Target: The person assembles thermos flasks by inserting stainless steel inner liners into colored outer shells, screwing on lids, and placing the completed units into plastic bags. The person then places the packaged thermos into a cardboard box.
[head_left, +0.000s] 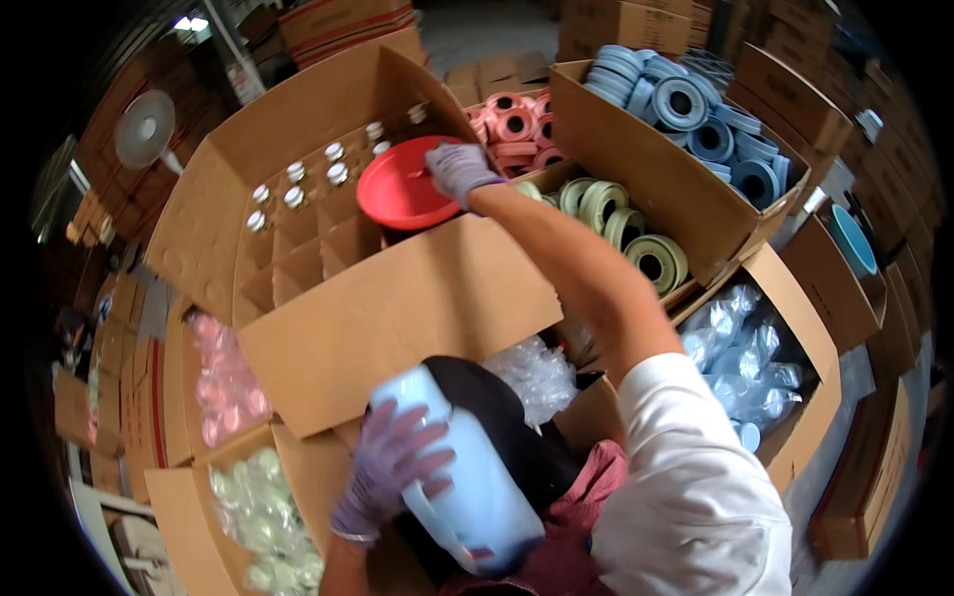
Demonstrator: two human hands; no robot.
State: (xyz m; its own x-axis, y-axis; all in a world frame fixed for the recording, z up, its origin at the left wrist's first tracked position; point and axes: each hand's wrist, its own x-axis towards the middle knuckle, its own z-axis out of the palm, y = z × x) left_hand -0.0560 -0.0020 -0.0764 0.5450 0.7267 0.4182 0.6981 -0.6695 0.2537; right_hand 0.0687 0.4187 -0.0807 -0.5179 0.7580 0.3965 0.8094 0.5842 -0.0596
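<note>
My left hand [383, 472], in a purple glove, grips a light blue jug [487, 482] with a handle, tilted over my lap. The jug and glove are slightly blurred by motion. My right hand [462, 171], gloved too, reaches far forward to a red bowl [390, 191]. Its fingers are closed together over the bowl's right side; what they hold, if anything, is hidden. The bowl rests on a large divided carton [224, 189], where several silver-topped bottles [295, 197] stand in cardboard compartments.
Cartons around me hold blue rings [681, 103], green rings [604, 207], pink rings [515, 125], bagged blue parts [740, 348], bagged pink parts [224, 377] and bagged green parts [260, 507]. A cardboard flap [397, 318] lies in front. A fan [146, 129] stands at the far left.
</note>
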